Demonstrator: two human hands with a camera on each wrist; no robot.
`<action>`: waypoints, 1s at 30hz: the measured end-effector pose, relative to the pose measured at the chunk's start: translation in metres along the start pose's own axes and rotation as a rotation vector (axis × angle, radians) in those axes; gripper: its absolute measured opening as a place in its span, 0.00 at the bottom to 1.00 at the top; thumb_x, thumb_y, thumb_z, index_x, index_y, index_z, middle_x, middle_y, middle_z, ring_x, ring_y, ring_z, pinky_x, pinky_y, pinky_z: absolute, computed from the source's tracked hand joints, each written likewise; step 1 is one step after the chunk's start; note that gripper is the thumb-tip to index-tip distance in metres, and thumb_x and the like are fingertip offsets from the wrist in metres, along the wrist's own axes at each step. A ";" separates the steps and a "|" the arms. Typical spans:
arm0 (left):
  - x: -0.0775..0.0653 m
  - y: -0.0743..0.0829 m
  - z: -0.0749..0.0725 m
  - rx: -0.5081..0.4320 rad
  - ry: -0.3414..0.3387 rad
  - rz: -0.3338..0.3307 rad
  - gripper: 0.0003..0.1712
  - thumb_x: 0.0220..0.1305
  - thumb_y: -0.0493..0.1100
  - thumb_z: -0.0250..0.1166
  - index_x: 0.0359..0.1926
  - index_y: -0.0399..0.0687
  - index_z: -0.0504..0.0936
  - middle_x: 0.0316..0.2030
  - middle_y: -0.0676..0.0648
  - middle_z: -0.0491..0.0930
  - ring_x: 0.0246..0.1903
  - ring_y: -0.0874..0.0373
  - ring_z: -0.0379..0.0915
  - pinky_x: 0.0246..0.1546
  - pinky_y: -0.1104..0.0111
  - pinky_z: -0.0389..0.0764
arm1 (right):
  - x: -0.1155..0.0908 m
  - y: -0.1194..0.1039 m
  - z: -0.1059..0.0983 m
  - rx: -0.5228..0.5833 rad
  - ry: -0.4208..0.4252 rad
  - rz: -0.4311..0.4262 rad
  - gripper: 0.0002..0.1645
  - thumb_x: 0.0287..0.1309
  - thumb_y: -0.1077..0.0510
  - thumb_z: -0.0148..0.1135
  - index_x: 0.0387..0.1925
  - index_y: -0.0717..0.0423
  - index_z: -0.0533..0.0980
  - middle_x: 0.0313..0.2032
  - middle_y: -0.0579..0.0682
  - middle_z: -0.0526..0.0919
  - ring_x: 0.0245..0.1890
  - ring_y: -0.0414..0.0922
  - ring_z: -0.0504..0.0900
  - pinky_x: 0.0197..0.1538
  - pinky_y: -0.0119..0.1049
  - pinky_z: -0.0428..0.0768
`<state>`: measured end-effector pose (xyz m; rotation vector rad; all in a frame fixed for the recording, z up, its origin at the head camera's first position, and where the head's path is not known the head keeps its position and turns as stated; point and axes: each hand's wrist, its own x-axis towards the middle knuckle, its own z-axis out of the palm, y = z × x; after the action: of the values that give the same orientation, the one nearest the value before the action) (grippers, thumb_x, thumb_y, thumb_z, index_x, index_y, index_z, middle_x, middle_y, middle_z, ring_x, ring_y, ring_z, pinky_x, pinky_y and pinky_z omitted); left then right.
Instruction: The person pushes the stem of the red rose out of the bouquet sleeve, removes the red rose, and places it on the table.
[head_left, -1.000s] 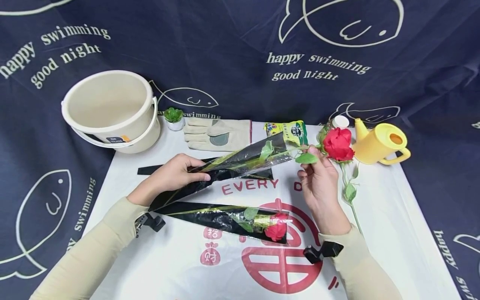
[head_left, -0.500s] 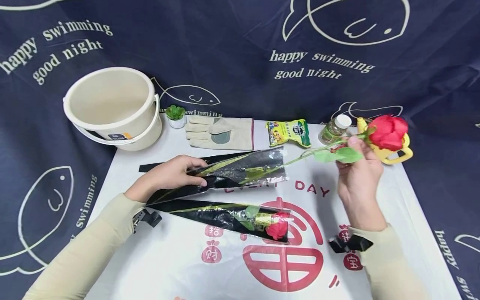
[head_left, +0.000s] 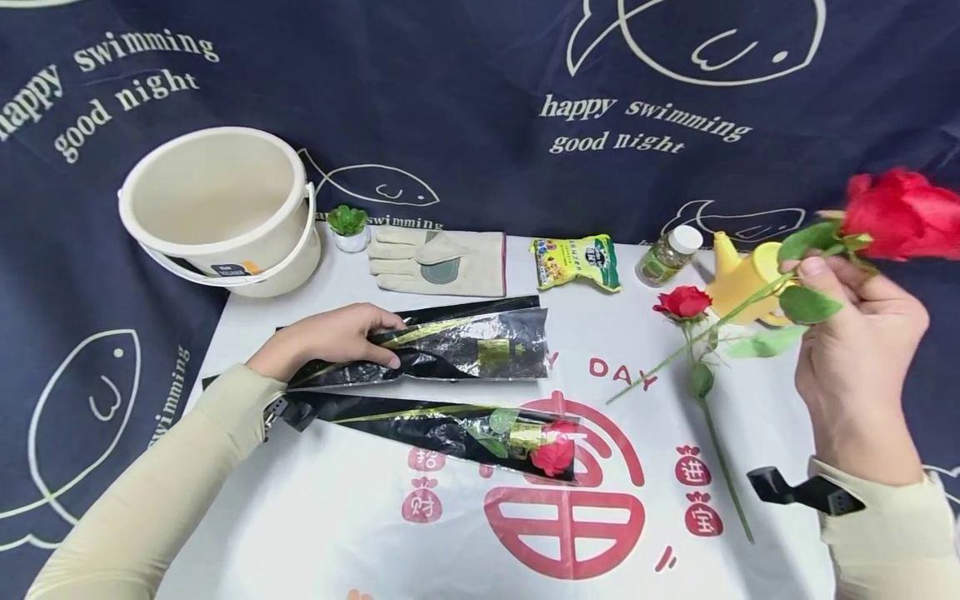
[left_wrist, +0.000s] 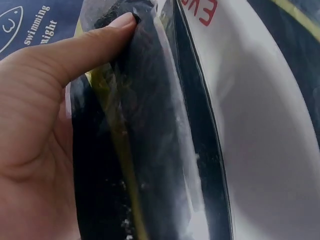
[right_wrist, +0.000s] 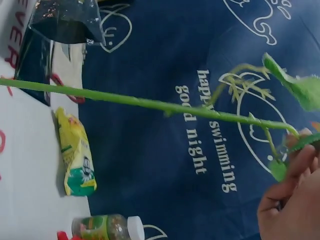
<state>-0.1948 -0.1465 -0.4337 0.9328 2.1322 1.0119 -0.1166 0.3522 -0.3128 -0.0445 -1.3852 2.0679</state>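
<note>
My left hand grips a black flower sleeve with a clear front and gold print; the thumb lies over its front in the left wrist view. No flower shows inside it. Up at the right, my right hand pinches a red rose just below its bloom, and the long green stem slants down to the left. Nearer the front lies a second sleeve with a red rose inside. Another rose lies bare on the table, partly behind the held stem.
Along the back stand a cream bucket, a small potted plant, work gloves, a yellow-green packet, a jar and a yellow watering can. Another black sleeve lies behind the left hand. A dark cloth hangs behind the table.
My right hand has drawn the rose out of the sleeve, moving right and up. My left hand keeps its grip on the sleeve, which now lies flatter and a little lower.
</note>
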 end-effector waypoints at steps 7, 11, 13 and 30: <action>0.006 0.000 0.002 0.045 -0.006 -0.036 0.16 0.55 0.45 0.70 0.46 0.51 0.80 0.39 0.57 0.80 0.41 0.62 0.75 0.50 0.63 0.70 | -0.009 0.009 -0.012 -0.403 -0.224 0.198 0.14 0.46 0.73 0.68 0.38 0.75 0.79 0.27 0.54 0.85 0.25 0.43 0.81 0.26 0.26 0.76; 0.009 0.001 0.005 0.077 0.006 -0.034 0.17 0.56 0.45 0.70 0.46 0.50 0.80 0.40 0.57 0.80 0.42 0.61 0.74 0.51 0.61 0.70 | -0.005 0.020 -0.022 -0.688 -0.346 0.262 0.12 0.50 0.66 0.69 0.38 0.65 0.82 0.27 0.43 0.84 0.27 0.38 0.78 0.28 0.23 0.74; 0.010 0.002 0.006 0.087 0.006 -0.034 0.16 0.56 0.45 0.69 0.46 0.49 0.80 0.40 0.56 0.80 0.43 0.61 0.74 0.51 0.60 0.69 | -0.002 0.028 -0.027 -0.812 -0.386 0.273 0.12 0.51 0.62 0.69 0.38 0.62 0.82 0.28 0.39 0.84 0.28 0.36 0.78 0.30 0.23 0.74; 0.011 -0.003 0.014 0.113 0.009 -0.060 0.07 0.58 0.46 0.67 0.37 0.54 0.79 0.31 0.55 0.76 0.32 0.60 0.69 0.38 0.62 0.68 | 0.010 0.127 -0.063 -1.326 -0.593 0.328 0.22 0.56 0.46 0.64 0.38 0.62 0.83 0.37 0.56 0.82 0.34 0.46 0.70 0.28 0.36 0.69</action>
<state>-0.1917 -0.1337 -0.4455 0.9126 2.2308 0.8749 -0.1631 0.3788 -0.4441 -0.2316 -3.0400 1.0047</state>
